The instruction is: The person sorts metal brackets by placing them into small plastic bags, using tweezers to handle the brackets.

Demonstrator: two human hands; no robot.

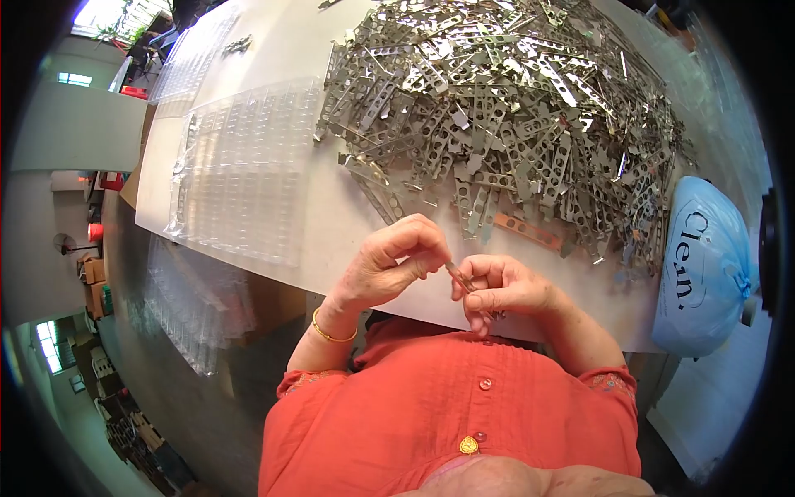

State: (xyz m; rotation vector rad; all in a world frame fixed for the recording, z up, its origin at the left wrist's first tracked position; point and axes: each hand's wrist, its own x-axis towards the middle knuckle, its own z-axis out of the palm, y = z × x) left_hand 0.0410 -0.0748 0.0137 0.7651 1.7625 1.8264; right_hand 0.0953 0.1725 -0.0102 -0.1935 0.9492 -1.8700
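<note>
"Strip [461, 277], thin and seemingly metal: where is it held?"

"Between the two hands, over the table's [331, 224] near edge. Its far end is pinched by the left hand [396, 258], thumb and fingertips drawn together; its near part is clamped by the right hand's [515, 291] thumb and bent fingers. What lies below the right fingertips cannot be told."

"And how should it handle?"

"Light, likely, and fairly stiff, though it might be bent if squeezed. Slipping can be expected along smooth faces, so it is best gripped flat, near the ends, with edges avoided."

"The pile [513, 116]?"

"Spread beyond the fingertips, mostly rightward."
</note>
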